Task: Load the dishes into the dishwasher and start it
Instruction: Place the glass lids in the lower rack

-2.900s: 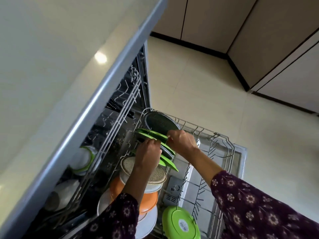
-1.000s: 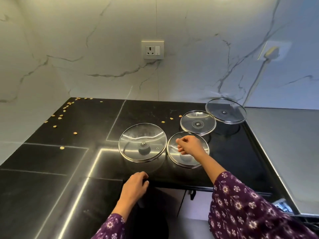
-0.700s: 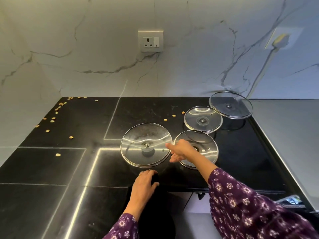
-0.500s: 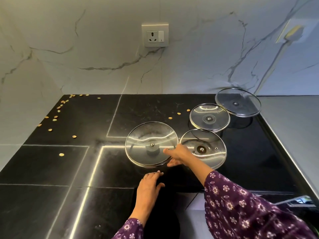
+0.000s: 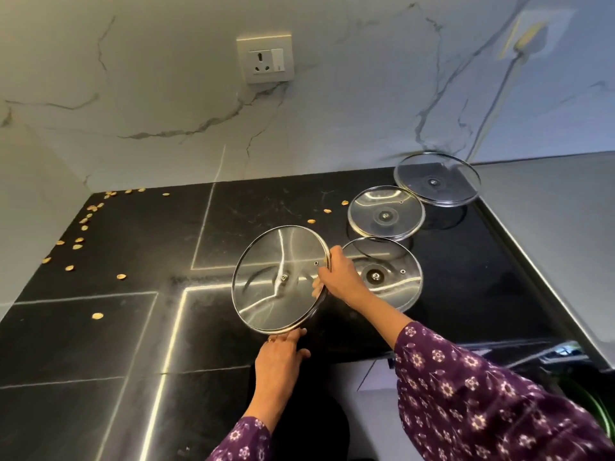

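at the front of the black desk (image 5: 133, 327), my right grip (image 5: 336, 277) pinches the right rim of the big glass lid (image 5: 279, 277), fingers curled round the metal edge, holding it tilted up. my left grip (image 5: 281, 356) lies spread and flat on the desk edge, fingertips just at the lid's lower rim. to the right, a near lid (image 5: 396, 284), a middle lid (image 5: 386, 212) and a far lid (image 5: 436, 179) lie flat in a row running back toward the wall.

large lid (image 5: 266, 287) raised, tilted (right grip (image 5: 339, 277) on rim)
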Demonstrator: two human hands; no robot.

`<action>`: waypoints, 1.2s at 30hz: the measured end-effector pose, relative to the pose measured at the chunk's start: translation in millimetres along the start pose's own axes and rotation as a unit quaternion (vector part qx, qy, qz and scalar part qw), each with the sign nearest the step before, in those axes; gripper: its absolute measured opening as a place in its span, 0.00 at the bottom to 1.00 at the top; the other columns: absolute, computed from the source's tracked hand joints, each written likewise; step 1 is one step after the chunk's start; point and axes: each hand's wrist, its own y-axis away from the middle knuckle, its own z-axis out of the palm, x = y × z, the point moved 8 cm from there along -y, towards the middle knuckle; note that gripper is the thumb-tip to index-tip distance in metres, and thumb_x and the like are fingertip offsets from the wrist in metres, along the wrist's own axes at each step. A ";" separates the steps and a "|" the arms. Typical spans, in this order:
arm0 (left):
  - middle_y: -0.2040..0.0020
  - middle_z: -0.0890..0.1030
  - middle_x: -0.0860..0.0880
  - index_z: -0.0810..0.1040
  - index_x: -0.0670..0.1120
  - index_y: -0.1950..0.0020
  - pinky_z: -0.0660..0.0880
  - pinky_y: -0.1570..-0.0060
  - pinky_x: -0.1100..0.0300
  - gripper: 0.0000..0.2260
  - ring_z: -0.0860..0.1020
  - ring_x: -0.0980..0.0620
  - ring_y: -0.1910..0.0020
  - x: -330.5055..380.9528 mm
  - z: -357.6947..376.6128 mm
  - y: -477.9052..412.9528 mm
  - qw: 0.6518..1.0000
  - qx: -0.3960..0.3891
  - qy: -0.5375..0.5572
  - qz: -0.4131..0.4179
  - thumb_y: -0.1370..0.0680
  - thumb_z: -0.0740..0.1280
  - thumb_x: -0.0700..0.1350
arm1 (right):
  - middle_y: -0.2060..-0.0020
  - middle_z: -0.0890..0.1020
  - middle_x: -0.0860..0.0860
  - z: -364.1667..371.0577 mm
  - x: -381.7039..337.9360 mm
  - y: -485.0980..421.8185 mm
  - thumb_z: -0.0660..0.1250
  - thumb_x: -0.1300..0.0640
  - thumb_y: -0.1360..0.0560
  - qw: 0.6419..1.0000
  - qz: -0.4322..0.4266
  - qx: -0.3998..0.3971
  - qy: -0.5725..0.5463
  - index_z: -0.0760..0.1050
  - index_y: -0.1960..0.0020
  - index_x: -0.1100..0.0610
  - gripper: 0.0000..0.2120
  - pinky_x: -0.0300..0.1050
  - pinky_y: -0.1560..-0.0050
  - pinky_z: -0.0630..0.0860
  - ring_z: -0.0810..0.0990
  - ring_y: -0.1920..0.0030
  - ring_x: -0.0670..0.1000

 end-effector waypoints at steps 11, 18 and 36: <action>0.50 0.81 0.52 0.79 0.49 0.46 0.79 0.56 0.57 0.16 0.81 0.50 0.53 120.4 38.5 14.1 0.976 0.011 0.017 0.219 0.31 0.73 0.36 | 0.63 0.76 0.52 -183.7 80.9 91.2 0.63 0.58 0.27 0.962 0.019 0.205 -0.180 0.66 0.55 0.52 0.06 0.40 0.60 0.75 0.76 0.62 0.48; 0.57 0.82 0.50 0.78 0.48 0.49 0.79 0.68 0.59 0.10 0.82 0.48 0.61 291.5 104.9 36.7 0.920 -0.075 0.023 0.384 0.30 0.67 0.45 | 0.67 0.82 0.60 -317.0 156.9 224.2 0.57 0.65 0.23 0.892 0.039 0.373 -0.252 0.63 0.54 0.52 0.09 0.50 0.65 0.79 0.82 0.69 0.60; 0.48 0.79 0.46 0.76 0.44 0.41 0.76 0.55 0.52 0.13 0.77 0.45 0.49 594.8 283.0 142.8 0.838 -0.194 -0.007 0.510 0.24 0.66 0.45 | 0.62 0.82 0.57 -465.1 452.4 555.3 0.58 0.64 0.21 0.776 0.289 0.558 -0.057 0.63 0.45 0.57 0.07 0.34 0.72 0.76 0.83 0.66 0.53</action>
